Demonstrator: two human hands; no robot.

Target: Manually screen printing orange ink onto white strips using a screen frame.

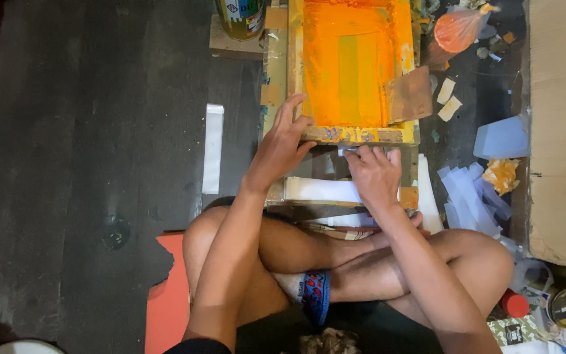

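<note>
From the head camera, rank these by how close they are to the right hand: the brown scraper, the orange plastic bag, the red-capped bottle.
From the right hand:
1. Brown scraper, just up and to the right, lying on the orange screen's edge.
2. Red-capped bottle, lower right, by the knee.
3. Orange plastic bag, far top right.
The last two are close; the bag looks slightly farther.

paint can (240,16) top | orange bag (458,29) top rt | cardboard (561,131) rt | white strip (213,147) on floor lft
</note>
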